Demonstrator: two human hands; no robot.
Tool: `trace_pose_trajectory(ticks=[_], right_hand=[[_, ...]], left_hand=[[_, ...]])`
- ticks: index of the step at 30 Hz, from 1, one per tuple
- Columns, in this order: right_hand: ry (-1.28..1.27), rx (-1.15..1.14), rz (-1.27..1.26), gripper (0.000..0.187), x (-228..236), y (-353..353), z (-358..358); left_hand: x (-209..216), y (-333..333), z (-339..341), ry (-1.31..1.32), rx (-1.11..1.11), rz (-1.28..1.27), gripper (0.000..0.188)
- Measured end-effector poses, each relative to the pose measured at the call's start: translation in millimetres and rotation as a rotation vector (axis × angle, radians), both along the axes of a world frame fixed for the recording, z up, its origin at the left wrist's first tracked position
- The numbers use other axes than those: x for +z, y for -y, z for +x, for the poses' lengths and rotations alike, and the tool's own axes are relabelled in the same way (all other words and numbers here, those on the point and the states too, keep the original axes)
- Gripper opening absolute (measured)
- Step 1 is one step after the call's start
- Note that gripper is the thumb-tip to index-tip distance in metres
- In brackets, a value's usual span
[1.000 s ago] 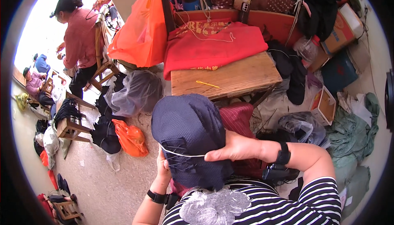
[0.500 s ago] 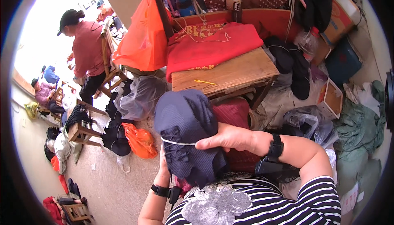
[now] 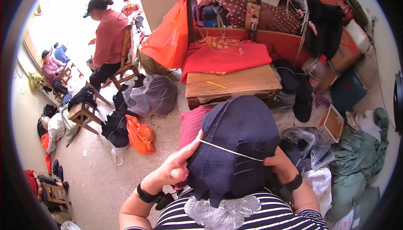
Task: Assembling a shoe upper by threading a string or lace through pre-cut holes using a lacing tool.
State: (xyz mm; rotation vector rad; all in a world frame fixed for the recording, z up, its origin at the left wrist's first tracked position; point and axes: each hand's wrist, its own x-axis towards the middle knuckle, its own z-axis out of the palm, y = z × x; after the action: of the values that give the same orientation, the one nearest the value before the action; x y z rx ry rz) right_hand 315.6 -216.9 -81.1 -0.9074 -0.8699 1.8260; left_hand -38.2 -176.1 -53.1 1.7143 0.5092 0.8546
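Note:
A navy mesh cloth bundle, rounded like a cap point(image 3: 226, 158), is held up in front of my striped shirt. Its lower edge hangs in loose flaps. A thin white cord point(image 3: 231, 149) runs taut across it, sloping down to the right. My left hand point(image 3: 178, 163) grips the bundle's left side, one finger at the cord's end and the thumb apart. On the other side my right hand point(image 3: 282, 165) has its thumb at the cord's right end. Its other fingers are hidden behind the cloth.
Ahead stands a wooden stool point(image 3: 235, 85) with a red cloth point(image 3: 226, 58) and a small yellow tool point(image 3: 216, 85) on it. An orange bag point(image 3: 168, 37) hangs at its left. Plastic bags point(image 3: 151, 93) lie on the floor. A person in a pink top point(image 3: 110, 37) sits farther left.
The bundle has moved right and turned, so a different side faces up. My hands have shifted to opposite sides, with the cord stretched between them. My view has also swung left.

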Motion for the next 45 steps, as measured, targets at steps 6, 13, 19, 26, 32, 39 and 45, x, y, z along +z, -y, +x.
trace_pose_trajectory(ticks=[6, 13, 19, 26, 32, 39, 45], right_hand=[[0.030, -0.219, 0.031, 0.093, -12.3, 56.6, 22.0], [0.053, -0.425, 0.022, 0.089, -12.4, 73.3, 22.0], [0.141, -0.198, 0.058, 0.081, 30.1, 27.8, 4.1], [0.354, 0.018, 0.084, 0.063, 71.0, -18.7, -21.8], [0.398, 0.028, 0.143, 0.076, 84.0, -35.0, -28.6], [0.242, -0.147, 0.248, 0.041, 104.1, -33.0, -43.6], [0.455, -0.414, 0.356, 0.039, 83.6, -68.1, -44.3]], left_hand=[[25.1, 9.6, 13.8, -0.057, -0.266, -0.153, 0.135], [-3.3, -10.9, -29.1, -0.046, -0.238, -0.015, 0.093], [8.8, -60.4, 21.3, 0.235, -0.107, -0.478, 0.083], [-4.9, -56.1, 34.9, 0.057, -0.214, -0.858, 0.095], [-68.8, -98.8, 10.8, 0.179, -0.141, -0.923, 0.095], [-137.9, -100.5, -15.1, 0.300, -0.155, -1.083, 0.102], [-150.2, -99.4, -59.4, 0.332, -0.058, -1.249, 0.104]])
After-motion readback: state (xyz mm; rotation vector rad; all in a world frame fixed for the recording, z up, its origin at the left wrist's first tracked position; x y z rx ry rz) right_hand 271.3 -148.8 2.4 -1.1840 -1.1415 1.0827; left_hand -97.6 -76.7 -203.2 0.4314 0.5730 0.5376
